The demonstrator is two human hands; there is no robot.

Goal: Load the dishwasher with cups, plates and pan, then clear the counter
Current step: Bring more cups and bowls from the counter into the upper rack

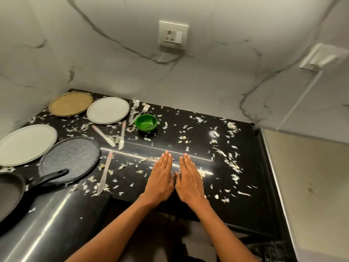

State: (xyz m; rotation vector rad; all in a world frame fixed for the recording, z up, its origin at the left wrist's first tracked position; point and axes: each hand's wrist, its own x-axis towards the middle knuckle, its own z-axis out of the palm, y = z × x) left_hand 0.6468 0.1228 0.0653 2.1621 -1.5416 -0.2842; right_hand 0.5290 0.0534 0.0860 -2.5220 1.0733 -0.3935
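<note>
Counter [188,214] is pressed by left hand [160,178] and right hand [189,179], fingers flat and straight, nothing gripped; peel scraps [233,165], plates [108,110] and pan [11,193] are seen around.

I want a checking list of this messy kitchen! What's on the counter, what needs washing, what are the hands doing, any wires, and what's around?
Surface: glossy black stone counter, littered with pale peel scraps.
Job's things: round brown plate; two pale grey plates, one at the back, one at the left edge; dark textured round griddle; black frying pan, handle lying over the griddle; small green bowl; three pale knives, one nearest the front. No cups seen.
Clutter: clear plastic forks beside the bowl.
Hands: left hand and right hand flat, fingers straight, side by side on the counter.
Cables: nothing seen.
Surroundings: white marble-look wall, white wall socket.
</note>
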